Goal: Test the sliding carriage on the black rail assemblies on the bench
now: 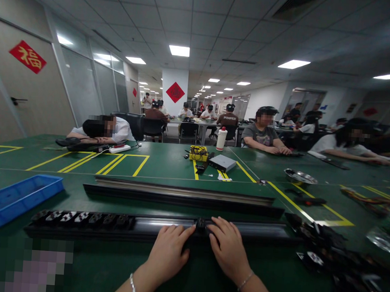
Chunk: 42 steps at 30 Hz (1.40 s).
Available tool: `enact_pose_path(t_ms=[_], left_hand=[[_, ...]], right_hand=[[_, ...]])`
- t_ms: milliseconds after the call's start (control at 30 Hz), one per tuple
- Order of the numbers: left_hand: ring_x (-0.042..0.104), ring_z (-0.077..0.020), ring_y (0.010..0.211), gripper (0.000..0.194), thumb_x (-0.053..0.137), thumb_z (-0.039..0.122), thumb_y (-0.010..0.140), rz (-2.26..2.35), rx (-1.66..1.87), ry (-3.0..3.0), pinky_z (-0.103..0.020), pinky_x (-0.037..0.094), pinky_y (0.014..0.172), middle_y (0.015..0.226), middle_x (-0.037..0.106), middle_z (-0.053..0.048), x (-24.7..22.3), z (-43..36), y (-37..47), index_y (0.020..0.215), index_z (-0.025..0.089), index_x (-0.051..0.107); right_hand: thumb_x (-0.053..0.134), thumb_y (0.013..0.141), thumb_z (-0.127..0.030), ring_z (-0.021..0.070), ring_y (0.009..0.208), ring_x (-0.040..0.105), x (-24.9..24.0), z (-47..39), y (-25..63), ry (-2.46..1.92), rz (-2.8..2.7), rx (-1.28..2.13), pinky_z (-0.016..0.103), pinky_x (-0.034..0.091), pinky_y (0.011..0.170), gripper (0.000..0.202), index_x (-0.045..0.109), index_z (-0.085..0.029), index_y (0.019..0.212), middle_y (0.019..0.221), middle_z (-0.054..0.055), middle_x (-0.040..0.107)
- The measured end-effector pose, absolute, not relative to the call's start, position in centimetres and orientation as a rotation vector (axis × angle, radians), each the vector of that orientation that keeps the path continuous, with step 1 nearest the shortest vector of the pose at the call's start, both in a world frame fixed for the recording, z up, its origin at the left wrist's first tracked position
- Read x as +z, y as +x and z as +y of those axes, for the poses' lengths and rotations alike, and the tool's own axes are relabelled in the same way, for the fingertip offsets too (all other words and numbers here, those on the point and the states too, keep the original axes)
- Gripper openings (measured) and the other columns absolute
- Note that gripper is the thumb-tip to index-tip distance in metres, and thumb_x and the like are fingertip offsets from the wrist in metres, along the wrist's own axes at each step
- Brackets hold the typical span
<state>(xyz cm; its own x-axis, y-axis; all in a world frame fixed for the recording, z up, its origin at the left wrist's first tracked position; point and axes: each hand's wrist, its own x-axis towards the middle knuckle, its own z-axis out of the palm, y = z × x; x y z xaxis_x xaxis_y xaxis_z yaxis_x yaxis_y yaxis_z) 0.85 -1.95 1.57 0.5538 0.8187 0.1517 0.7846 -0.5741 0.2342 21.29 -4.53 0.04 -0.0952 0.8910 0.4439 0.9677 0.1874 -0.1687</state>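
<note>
A long black rail (259,230) with a shiny metal channel lies across the green table in front of me. Several small black and silver modules (95,219) sit in a row in its left part. Near the rail's middle is one more small black module (200,224). My left hand (171,246) rests over the rail, its index fingertip at this module's left side. My right hand (228,246) lies over the rail on the other side, fingers spread, fingertips close to the module's right side. Both hands look open.
Behind the rail lie long dark profiles (184,196). A blue tray (17,198) is at the left, a heap of black parts (343,263) at the right. Farther back are a grey box (222,162), a yellow box (199,153), a white bottle (221,139), a metal dish (300,176) and seated people.
</note>
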Motion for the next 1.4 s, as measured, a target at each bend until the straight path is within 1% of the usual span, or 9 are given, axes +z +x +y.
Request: enact_pose_path(t_ms=[100,233,433,567,833,967,1100,1233,1400], left_hand=[[0.049,-0.0219,0.104,0.053,0.047,0.027,0.08,1.373,0.371,2.647,-0.039,0.031,0.091,0.113,0.059,-0.003,1.7,-2.0,0.9,0.132,0.033,0.04],[0.05,-0.0212,0.103,0.051,0.045,0.027,0.081,1.414,0.326,2.63,-0.038,0.031,0.09,0.113,0.059,-0.003,1.9,-2.1,1.1,0.132,0.034,0.041],[0.05,-0.0206,0.102,0.051,0.044,0.025,0.082,1.432,0.359,2.635,-0.038,0.032,0.09,0.111,0.06,-0.002,1.9,-2.1,1.2,0.132,0.034,0.041],[0.05,-0.0205,0.102,0.051,0.043,0.025,0.082,1.442,0.343,2.637,-0.037,0.031,0.09,0.11,0.059,-0.003,1.9,-2.2,1.2,0.132,0.034,0.04],[0.05,-0.0206,0.102,0.053,0.046,0.024,0.08,1.425,0.409,2.66,-0.038,0.03,0.092,0.112,0.06,-0.003,1.5,-2.3,1.1,0.132,0.029,0.04],[0.05,-0.0208,0.102,0.051,0.044,0.025,0.082,1.418,0.383,2.656,-0.038,0.031,0.091,0.111,0.06,-0.003,1.6,-2.2,1.1,0.132,0.03,0.04],[0.051,-0.0208,0.101,0.051,0.044,0.025,0.082,1.444,0.35,2.638,-0.038,0.032,0.09,0.109,0.06,-0.003,1.9,-2.2,1.2,0.132,0.031,0.041],[0.052,-0.0218,0.099,0.051,0.044,0.025,0.081,1.448,0.346,2.647,-0.039,0.032,0.088,0.106,0.06,-0.003,2.1,-2.1,1.3,0.132,0.034,0.041],[0.052,-0.0228,0.099,0.053,0.045,0.025,0.081,1.469,0.3,2.652,-0.04,0.032,0.087,0.106,0.06,-0.004,2.3,-2.2,1.5,0.132,0.036,0.04]], right_hand=[[0.04,0.087,-0.027,0.0196,0.119,0.046,0.3,-4.7,21.3,-1.66,-2.062,-0.181,0.043,0.029,0.102,0.03,0.063,-0.028,0.106,0.122,0.003,0.059],[0.041,0.086,-0.027,0.0195,0.116,0.048,0.4,-4.7,21.3,-1.61,-2.065,-0.148,0.041,0.031,0.101,0.031,0.061,-0.026,0.11,0.118,0.004,0.062],[0.043,0.085,-0.026,0.0188,0.117,0.047,0.5,-4.7,21.2,-1.613,-2.084,-0.126,0.038,0.031,0.102,0.031,0.062,-0.026,0.109,0.118,0.003,0.061],[0.045,0.084,-0.024,0.0205,0.115,0.047,1.0,-4.6,21.4,-1.578,-2.136,-0.094,0.038,0.032,0.101,0.031,0.063,-0.025,0.109,0.115,0.004,0.062],[0.047,0.081,-0.022,0.0205,0.11,0.049,1.8,-4.4,21.4,-1.566,-2.204,-0.082,0.036,0.034,0.098,0.026,0.066,-0.025,0.099,0.104,0.003,0.065],[0.048,0.081,-0.022,0.0193,0.109,0.049,1.8,-4.3,21.3,-1.572,-2.203,-0.111,0.035,0.035,0.097,0.024,0.067,-0.025,0.095,0.1,0.002,0.066],[0.047,0.082,-0.026,0.0189,0.108,0.05,1.4,-4.2,21.4,-1.57,-2.148,-0.082,0.034,0.036,0.096,0.023,0.066,-0.026,0.095,0.098,0.002,0.066],[0.045,0.085,-0.033,0.0202,0.107,0.052,0.6,-4.1,21.0,-1.636,-1.982,-0.132,0.037,0.034,0.097,0.024,0.064,-0.024,0.094,0.101,0.003,0.066],[0.049,0.081,-0.046,0.0239,0.109,0.051,0.1,-3.6,19.0,-1.817,-1.749,-0.235,0.042,0.029,0.099,0.036,0.062,-0.021,0.104,0.106,0.008,0.064]])
